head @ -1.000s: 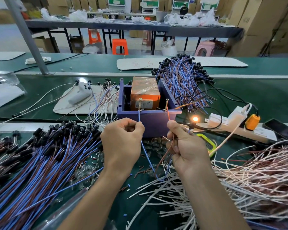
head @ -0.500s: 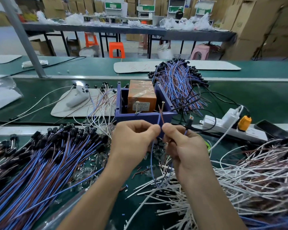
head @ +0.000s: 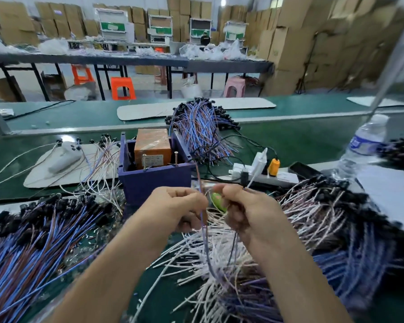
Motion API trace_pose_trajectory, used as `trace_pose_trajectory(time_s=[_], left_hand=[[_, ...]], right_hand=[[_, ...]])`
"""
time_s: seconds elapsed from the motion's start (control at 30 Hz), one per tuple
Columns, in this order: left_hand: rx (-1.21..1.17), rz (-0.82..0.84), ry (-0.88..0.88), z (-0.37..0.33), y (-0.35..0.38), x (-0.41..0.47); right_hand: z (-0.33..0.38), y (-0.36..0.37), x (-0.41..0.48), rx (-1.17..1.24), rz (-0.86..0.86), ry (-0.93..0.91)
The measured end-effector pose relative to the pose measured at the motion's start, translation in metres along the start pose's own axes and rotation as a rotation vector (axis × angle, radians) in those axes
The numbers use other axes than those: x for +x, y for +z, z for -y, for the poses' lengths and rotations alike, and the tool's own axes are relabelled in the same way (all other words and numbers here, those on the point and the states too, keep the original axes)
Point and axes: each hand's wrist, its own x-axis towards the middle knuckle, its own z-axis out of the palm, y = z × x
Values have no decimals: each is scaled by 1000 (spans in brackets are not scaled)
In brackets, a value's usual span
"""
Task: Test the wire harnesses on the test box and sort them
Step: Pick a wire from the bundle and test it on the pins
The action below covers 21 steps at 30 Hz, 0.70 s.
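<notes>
The purple test box point(head: 156, 180) with an orange block and two upright metal posts stands just beyond my hands. My left hand point(head: 175, 207) and my right hand point(head: 245, 210) are close together in front of it. Both pinch one blue-and-brown wire harness point(head: 205, 243), whose ends stick up between them and whose loop hangs down over the white wires. The wire ends are off the posts. A pile of blue-and-brown harnesses point(head: 33, 238) lies at the left, another pile point(head: 201, 127) behind the box.
White and blue wires point(head: 313, 229) heap at the right. A power strip point(head: 264, 172) with an orange plug lies right of the box, a water bottle point(head: 364, 143) farther right. A white board point(head: 63, 169) with loose wires sits left of the box.
The wire ends left the posts and the lamp went out. My hands drew together and back toward me with the harness. The view swung up and right.
</notes>
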Motion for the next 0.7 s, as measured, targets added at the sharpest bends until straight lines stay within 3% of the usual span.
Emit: trace_pose_trajectory(time_s=[0.1, 0.23, 0.37, 0.53, 0.7], left_hand=[[-55, -61, -51, -1, 14, -3], [45, 24, -156, 6, 31, -8], [243, 87, -181, 16, 54, -13], [349, 132, -204, 36, 95, -15], [373, 144, -255, 56, 121, -9]], right_hand=[[16, -46, -19, 103, -57, -60], [29, -111, -45, -96, -289, -137], [34, -171, -58, -448, -497, -144], [43, -216, -54, -1254, -694, -120], [44, -228, -43, -1418, -695, -155]])
